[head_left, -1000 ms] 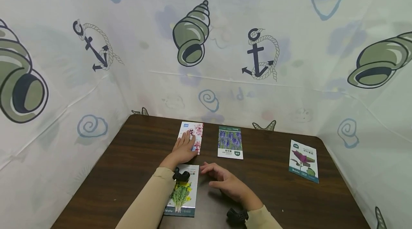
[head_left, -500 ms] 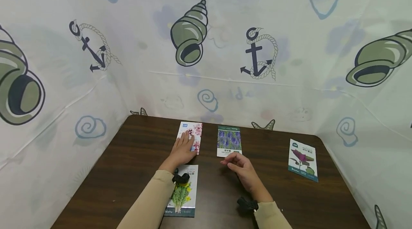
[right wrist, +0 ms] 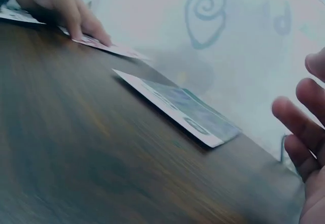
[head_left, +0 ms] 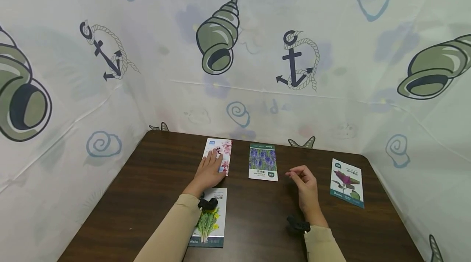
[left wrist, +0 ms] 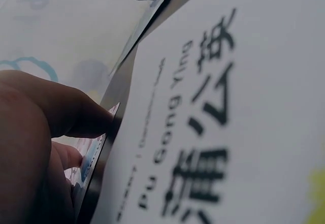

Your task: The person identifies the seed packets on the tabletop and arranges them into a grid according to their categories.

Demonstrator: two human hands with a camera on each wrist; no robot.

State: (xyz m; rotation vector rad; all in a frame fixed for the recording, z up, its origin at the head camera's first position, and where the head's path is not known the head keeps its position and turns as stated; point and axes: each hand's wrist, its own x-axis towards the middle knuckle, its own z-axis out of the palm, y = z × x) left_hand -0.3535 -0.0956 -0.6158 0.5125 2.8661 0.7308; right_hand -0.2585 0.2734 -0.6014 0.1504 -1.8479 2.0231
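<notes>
My left hand (head_left: 209, 173) rests with its fingers spread over a seed packet with pink blossoms (head_left: 226, 151) at the back of the table. Beneath the left wrist lies a dandelion seed packet (head_left: 209, 225), whose large printed characters fill the left wrist view. Just right of the middle is a packet with purple flower spikes (head_left: 263, 160), lying flat. My right hand (head_left: 307, 191) is over the table between that packet and a magenta-flower packet (head_left: 347, 182). Its fingers bend loosely with nothing visible in them; in the right wrist view the fingers (right wrist: 304, 125) are apart from the purple-flower packet.
The dark wooden table (head_left: 257, 221) ends at the back against a pale cloth wall (head_left: 257, 66) printed with shells and anchors. Similar cloth hangs along the left and right sides. Each wrist bears a small black camera (head_left: 208, 203).
My right hand has moved right, from beside the dandelion packet past the front of the purple-flower packet. The left hand has stayed on the pink-blossom packet, and the packets lie where they were.
</notes>
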